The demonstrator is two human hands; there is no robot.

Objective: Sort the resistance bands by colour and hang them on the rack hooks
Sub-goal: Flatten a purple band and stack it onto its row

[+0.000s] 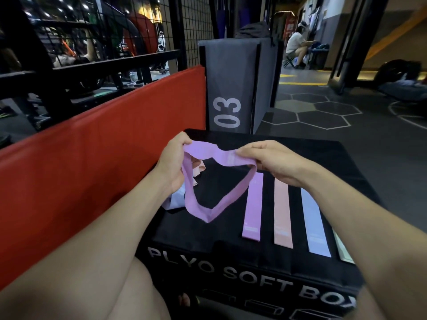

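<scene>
Left hand (172, 161) and right hand (275, 160), each with fingers pinched on the top edge of one purple band (209, 183). This flat fabric loop is stretched between the two sets of fingers and sags below them to a folded point, held above the black box (312, 155), whose soft top serves as the tabletop. Behind the left fingers, a loose heap of bands (175, 197), pink and pale blue, lies partly hidden by the hand and the raised loop. Below the right fingers, four flat bands lie side by side on the box top in parallel strips: a second purple band (253, 206), a pink band (282, 213), a pale blue band (315, 225) and a pale green band (344, 250), the last mostly covered by the right forearm. White lettering marks the front face of the box. Beyond the fingers, a grey padded box (233, 84) marked "03" stands upright beside a red mat (92, 144) and a black wire grid. The dark floor (323, 116) carries white hexagon outlines.
</scene>
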